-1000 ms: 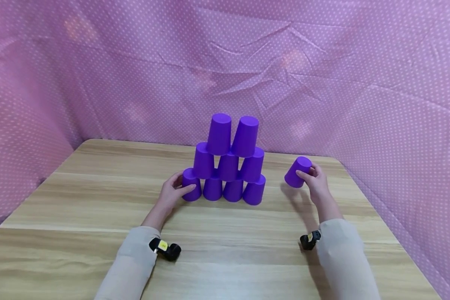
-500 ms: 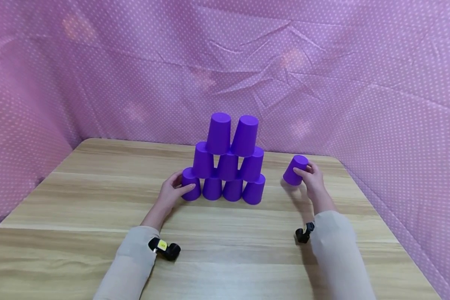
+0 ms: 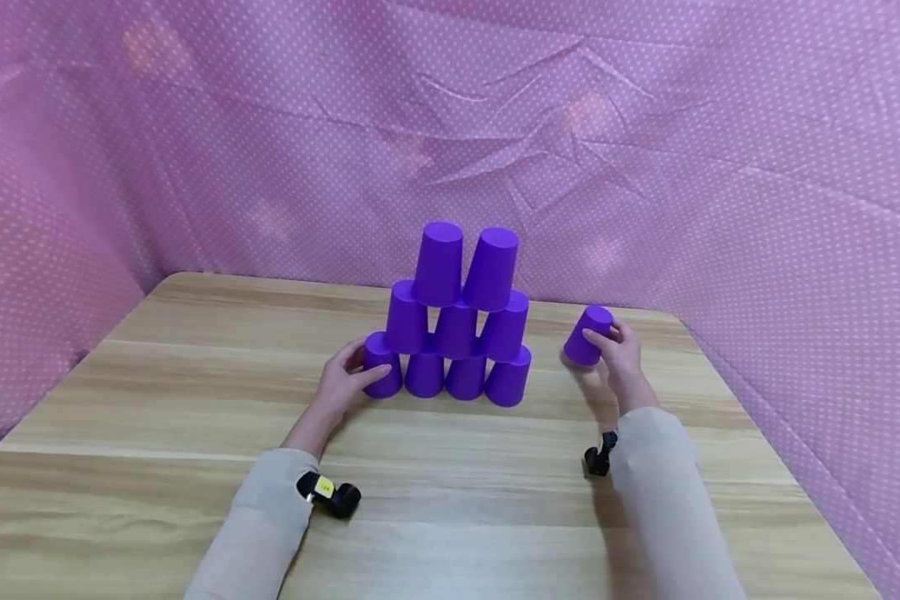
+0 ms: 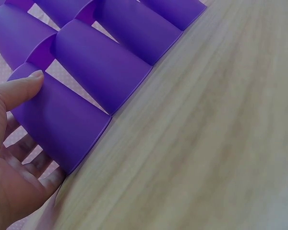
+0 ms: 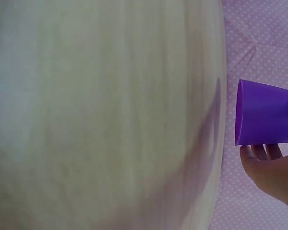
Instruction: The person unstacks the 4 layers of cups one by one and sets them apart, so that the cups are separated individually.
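Observation:
Upside-down purple plastic cups form a pyramid in the head view: several in the bottom row, three middle cups (image 3: 456, 329) and two top cups (image 3: 438, 267) side by side. My left hand (image 3: 337, 382) holds the leftmost bottom cup (image 4: 62, 120), thumb on its near side and fingers around the outer side. To the right of the pyramid, my right hand (image 3: 624, 357) grips another purple cup (image 3: 592, 318), rim down and slightly tilted, raised above the table with its shadow below. The right wrist view shows fingers (image 5: 259, 152) along this cup's side.
A wood-grain table (image 3: 450, 483) bears the pyramid, with its back edge close behind the cups. Pink dotted cloth (image 3: 307, 167) hangs around the back and sides. Small black cameras sit on both wrists, the left camera (image 3: 337, 500) over the table.
My right hand has moved slightly left and away from me with its cup, toward the pyramid's side. The left hand and the stacked cups have stayed in place.

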The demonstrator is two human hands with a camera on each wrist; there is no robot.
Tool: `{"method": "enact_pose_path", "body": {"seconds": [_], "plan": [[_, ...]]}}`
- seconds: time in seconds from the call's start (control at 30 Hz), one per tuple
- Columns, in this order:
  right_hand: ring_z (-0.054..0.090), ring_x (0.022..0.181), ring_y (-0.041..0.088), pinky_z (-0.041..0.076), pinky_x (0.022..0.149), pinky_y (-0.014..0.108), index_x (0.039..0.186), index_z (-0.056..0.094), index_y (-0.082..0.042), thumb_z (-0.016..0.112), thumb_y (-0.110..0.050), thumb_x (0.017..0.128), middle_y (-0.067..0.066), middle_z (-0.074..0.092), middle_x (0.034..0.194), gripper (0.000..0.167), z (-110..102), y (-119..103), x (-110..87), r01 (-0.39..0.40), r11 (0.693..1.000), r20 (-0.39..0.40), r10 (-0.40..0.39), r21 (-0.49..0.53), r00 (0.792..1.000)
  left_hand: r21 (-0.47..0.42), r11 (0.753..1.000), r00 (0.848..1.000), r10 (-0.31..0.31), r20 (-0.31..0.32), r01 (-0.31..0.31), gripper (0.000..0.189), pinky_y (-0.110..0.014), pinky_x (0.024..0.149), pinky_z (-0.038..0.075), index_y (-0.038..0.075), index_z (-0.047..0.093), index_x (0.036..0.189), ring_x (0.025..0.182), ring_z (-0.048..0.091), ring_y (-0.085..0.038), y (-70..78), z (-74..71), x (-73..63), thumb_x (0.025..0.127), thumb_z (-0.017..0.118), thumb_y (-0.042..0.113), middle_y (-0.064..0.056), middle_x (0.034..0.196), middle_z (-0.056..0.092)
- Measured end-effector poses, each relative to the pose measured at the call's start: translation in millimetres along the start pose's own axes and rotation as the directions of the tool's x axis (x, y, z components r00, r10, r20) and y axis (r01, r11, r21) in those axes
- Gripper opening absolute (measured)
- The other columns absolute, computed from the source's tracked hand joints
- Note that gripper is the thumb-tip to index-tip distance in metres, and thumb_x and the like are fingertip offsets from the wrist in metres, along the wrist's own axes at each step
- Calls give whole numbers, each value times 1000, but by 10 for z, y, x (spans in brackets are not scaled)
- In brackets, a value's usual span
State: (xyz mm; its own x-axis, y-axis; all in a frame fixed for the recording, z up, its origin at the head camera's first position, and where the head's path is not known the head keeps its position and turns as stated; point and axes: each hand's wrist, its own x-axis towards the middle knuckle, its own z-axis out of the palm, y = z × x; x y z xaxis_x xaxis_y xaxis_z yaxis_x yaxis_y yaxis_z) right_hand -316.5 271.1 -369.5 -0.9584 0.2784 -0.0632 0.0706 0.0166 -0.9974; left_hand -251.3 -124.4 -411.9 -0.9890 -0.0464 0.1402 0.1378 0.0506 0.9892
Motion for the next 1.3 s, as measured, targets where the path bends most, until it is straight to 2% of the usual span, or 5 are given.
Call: {"method": "enact_pose_path", "body": {"seconds": [0.7,1.07,1.3], "plan": [[28,120,33,25,98,41,136,20,-7,60,-2,78,17,25,136,70,30,97,73,-56,997,13,57,-44,998,-4,1000,1000,8,-1,-8,56,-38,94,31,1,42,124,108,41,-28,15,-7,-17,74,67,6,-21,117,46],[29,120,32,28,97,38,136,20,-8,58,1,79,17,23,137,69,47,99,90,-94,996,34,93,8,995,-1,1000,1000,10,-1,-10,56,-37,94,31,1,42,124,107,42,-28,23,-6,-20,74,66,6,-21,117,46],[28,120,33,26,97,40,136,20,-10,65,-7,75,16,22,138,75,13,113,119,-94,995,41,94,-18,995,-6,1000,1000,8,-1,-8,56,-37,93,32,1,42,124,107,42,-28,22,-8,-27,74,66,6,-21,117,46]]}}
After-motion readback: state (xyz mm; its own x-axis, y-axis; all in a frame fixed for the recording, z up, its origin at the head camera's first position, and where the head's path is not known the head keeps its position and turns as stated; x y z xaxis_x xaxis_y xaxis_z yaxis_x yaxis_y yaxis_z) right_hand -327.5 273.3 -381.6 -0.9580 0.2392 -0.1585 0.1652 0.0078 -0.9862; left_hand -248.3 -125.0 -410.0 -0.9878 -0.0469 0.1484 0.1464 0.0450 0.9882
